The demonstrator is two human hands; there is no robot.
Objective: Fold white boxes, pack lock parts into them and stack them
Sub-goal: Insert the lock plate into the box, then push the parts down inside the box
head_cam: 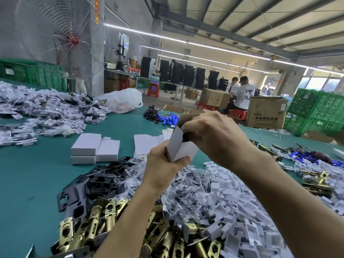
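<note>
I hold a white box [179, 144] upright above the green table [28, 174], its top open. My left hand [165, 164] grips its lower end from below. My right hand [214, 135] is curled over the open top, its fingers pushing a dark part [185, 137] into the box; most of that part is hidden. Closed white boxes [95, 149] stand stacked to the left, and flat box blanks [147, 144] lie behind the held box. Below my arms lie brass latches [96, 215], black plates [89, 185], clear bagged parts [186, 194] and white plastic pieces [242, 207].
More white pieces are heaped at the far left [42, 108], beside a white plastic bag [122, 102]. Blue batteries with wires [165, 118] lie behind my hands. Brass latches and blue parts [316, 168] are at right. Cardboard cartons [266, 112], green crates [316, 112] and seated people [242, 95] are beyond the table.
</note>
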